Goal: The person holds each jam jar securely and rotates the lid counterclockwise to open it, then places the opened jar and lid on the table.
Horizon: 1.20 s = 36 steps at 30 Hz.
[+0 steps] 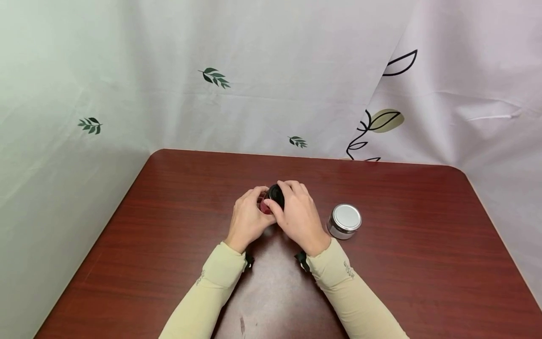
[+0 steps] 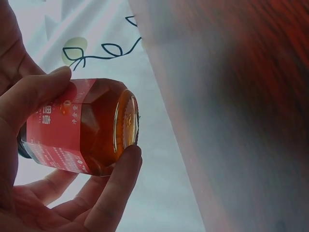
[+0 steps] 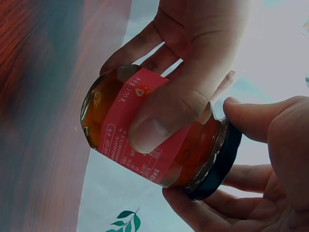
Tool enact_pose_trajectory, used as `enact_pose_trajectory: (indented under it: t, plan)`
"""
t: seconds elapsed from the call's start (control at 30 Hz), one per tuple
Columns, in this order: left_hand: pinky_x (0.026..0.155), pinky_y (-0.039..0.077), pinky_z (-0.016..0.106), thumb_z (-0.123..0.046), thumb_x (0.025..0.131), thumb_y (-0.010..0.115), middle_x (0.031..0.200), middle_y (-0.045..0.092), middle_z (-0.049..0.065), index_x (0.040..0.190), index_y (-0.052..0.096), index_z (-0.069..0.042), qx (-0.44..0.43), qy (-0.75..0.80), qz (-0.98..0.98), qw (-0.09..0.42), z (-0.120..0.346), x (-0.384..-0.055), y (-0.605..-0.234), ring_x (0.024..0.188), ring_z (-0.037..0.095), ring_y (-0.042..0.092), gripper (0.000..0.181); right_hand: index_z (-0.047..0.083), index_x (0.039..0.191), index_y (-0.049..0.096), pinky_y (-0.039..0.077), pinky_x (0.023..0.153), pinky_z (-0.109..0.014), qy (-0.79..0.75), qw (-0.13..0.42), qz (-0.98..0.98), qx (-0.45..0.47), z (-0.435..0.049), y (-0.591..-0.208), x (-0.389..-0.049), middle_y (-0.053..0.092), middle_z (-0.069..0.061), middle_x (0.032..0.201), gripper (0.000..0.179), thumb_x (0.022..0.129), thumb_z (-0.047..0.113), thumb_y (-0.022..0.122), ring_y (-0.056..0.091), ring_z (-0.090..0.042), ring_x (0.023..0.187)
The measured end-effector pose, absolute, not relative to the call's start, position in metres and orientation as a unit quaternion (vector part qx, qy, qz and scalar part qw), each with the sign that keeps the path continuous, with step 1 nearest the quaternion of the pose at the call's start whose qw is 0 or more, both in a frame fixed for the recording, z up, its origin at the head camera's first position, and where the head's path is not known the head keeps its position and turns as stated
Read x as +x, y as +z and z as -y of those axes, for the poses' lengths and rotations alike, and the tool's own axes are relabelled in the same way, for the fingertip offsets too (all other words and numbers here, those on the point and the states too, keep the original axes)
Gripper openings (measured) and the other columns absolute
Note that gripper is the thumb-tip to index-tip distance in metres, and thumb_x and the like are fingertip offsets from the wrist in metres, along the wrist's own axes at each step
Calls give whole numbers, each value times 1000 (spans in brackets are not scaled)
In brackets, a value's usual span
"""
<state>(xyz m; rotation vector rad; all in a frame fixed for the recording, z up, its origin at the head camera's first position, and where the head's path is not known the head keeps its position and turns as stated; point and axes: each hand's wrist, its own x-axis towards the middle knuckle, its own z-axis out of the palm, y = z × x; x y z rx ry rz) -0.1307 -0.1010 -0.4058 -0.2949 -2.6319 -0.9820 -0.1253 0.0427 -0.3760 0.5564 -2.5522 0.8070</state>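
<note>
A glass jar (image 2: 99, 128) of amber contents, with a pink-red label (image 3: 123, 121) and a black lid (image 3: 226, 164), is held tilted on its side above the table. My left hand (image 1: 249, 216) grips the glass body; its thumb presses the label and a fingertip touches the base. At the other end, my right hand (image 1: 301, 216) holds the lid, thumb on one side and fingers on the other. From the head, the two hands hide most of the jar, leaving the dark lid and a patch of red between them.
Right of the hands, a short jar (image 1: 345, 220) with a silvery-white lid stands on the reddish-brown table (image 1: 178, 197). Pale fabric (image 1: 254, 108) with leaf prints hangs behind the table and along its sides.
</note>
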Motion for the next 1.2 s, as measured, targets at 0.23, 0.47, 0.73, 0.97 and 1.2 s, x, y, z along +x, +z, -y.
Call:
enact_pose_trajectory:
  t: [0.23,0.47,0.73,0.97,1.2]
  plan:
    - [67,48,30,-33,64,77,87,62,-3,105,63,-16,-103,-351,918,155,102,-131,-406,77,10,59,47,-3,118,59,45,86,-40,284,200,913,212,-44,-376,-125,57,-14,111,49,86,33,65,52,-28,101]
    - [66,47,30,-36,63,78,84,61,-4,104,63,-15,-106,-349,919,150,103,-131,-407,72,10,57,49,-3,119,59,45,86,-39,283,190,914,219,-45,-376,-126,57,-14,111,49,86,33,65,52,-27,102]
    - [64,47,28,-36,62,78,84,61,-5,104,63,-16,-108,-348,919,148,105,-133,-407,73,9,57,48,-3,121,58,45,86,-40,283,192,911,233,-46,-377,-128,56,-14,112,50,86,32,65,51,-27,103]
    - [65,48,27,-36,61,77,87,62,-5,106,63,-16,-111,-345,921,143,105,-134,-406,75,9,58,50,-2,121,58,45,85,-40,282,188,908,246,-49,-376,-129,56,-14,113,49,87,32,64,51,-25,102]
    - [66,49,28,-34,62,77,90,64,-3,106,63,-15,-114,-351,920,135,106,-134,-406,77,9,60,50,-1,122,58,45,86,-40,286,174,909,248,-50,-375,-129,56,-13,114,48,87,32,63,51,-25,104]
